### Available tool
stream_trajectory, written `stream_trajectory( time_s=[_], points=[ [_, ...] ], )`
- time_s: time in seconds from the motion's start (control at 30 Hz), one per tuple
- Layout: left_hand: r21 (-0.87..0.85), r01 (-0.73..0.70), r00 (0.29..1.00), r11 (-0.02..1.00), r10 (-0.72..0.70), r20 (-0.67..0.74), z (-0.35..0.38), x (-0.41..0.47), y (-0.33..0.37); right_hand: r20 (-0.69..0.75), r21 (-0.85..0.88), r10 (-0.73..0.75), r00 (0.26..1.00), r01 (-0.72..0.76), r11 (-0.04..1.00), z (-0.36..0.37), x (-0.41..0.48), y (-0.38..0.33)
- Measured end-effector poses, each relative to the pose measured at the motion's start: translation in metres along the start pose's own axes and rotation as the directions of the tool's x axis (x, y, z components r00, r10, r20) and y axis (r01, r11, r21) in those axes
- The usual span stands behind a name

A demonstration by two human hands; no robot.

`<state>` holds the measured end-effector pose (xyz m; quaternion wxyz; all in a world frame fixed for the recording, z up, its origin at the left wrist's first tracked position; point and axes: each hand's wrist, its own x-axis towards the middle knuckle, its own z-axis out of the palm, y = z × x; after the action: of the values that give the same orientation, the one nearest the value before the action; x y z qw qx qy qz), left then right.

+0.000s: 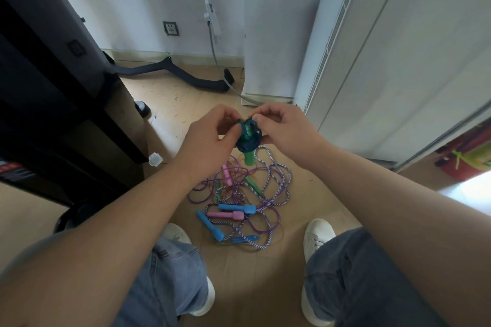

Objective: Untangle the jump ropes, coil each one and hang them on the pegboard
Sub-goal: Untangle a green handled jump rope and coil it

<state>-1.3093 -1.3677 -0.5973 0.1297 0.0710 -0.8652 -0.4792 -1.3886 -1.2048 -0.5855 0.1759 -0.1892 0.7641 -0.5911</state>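
Above the wooden floor (305, 194), held out in front of the person, both hands meet on one small bundle: a dark teal jump rope (248, 142) wound into a tight coil, with a green handle end (249, 160) poking out beneath it and more green showing at its middle. The left hand (210, 138) has its fingers curled round the coil's left side, and the right hand (283, 127) pinches the top of it between thumb and fingertips. Below them, between the two white shoes (317, 233), the other ropes lie in a loose tangle (239, 210) on the boards. A thin purple cord loops wide and a purple-and-white striped one crosses over it, with light blue handles (210, 224), pink handles (225, 214) and a slim green grip (253, 186) scattered through the heap. How the strands thread through one another I cannot make out
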Motion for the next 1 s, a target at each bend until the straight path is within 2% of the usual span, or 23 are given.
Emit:
stream_trajectory(
  time_s=[0.1, 0.3, 0.4, 0.5, 0.6, 0.83, 1.0],
  points=[
    [0.008, -0.024, 1.000, 1.000, 0.024, -0.006, -0.002, 0.002, 0.001, 0.025, 0.121, 0.062, 0.998, -0.065, 0.991, -0.002, 0.000, -0.001],
    [-0.029, -0.070, 0.996, 0.997, 0.068, -0.062, -0.003, 0.001, 0.006, 0.042, 0.200, 0.105, 0.994, -0.111, 0.974, -0.006, -0.001, -0.008],
    [-0.069, -0.063, 0.995, 0.996, 0.056, -0.086, -0.004, 0.001, 0.007, -0.003, 0.128, 0.078, 0.997, -0.077, 0.989, -0.008, -0.001, -0.008],
    [-0.096, -0.022, 0.992, 0.995, 0.010, -0.128, -0.003, 0.002, 0.004, -0.016, -0.009, 0.127, 0.992, -0.127, 0.992, -0.006, -0.001, -0.005],
    [-0.107, 0.010, 0.989, 0.994, -0.026, -0.144, -0.004, 0.003, 0.001, 0.062, -0.008, 0.160, 0.985, -0.160, 0.987, -0.003, -0.006, -0.005],
    [-0.109, 0.051, 0.982, 0.993, -0.070, -0.178, 0.001, 0.004, 0.001, -0.035, 0.061, 0.214, 0.976, -0.211, 0.975, -0.001, -0.002, -0.007],
    [-0.112, 0.101, 0.967, 0.988, -0.124, -0.223, -0.002, 0.007, -0.005, 0.047, 0.017, 0.254, 0.966, -0.255, 0.967, -0.005, -0.002, -0.008]
  ],
)
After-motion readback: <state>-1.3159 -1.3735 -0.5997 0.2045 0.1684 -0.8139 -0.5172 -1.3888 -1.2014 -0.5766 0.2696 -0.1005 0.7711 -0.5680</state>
